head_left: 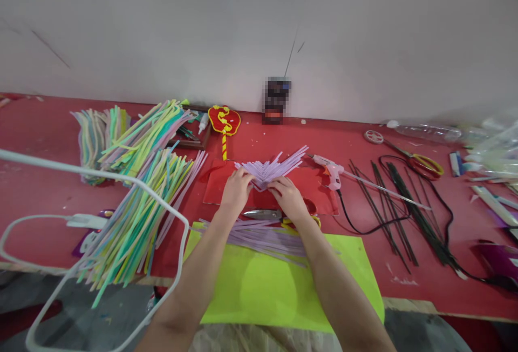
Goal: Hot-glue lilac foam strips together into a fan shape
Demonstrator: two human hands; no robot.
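Lilac pipe cleaners (270, 169) fan out in a V-shaped piece above a red sheet (216, 190). My left hand (238, 187) has its fingers closed on the piece's lower left edge. Thumb and fingers of my right hand (284, 193) pinch its lower right side. The point of the V shows between both hands. Just below lies a pair of scissors (262, 214), its handles partly hidden by my right forearm. Loose lilac pipe cleaners (267, 241) are spread on a yellow-green sheet (275, 292) beneath my forearms.
Multicoloured pipe cleaner bundles (133, 211) and a looping white cable (178, 209) occupy the left. A red fan-shaped ornament (224, 121) lies behind. To the right are a pink glue gun (332, 173), dark green stems (416, 211), more scissors (424, 164) and a plastic bottle (429, 132).
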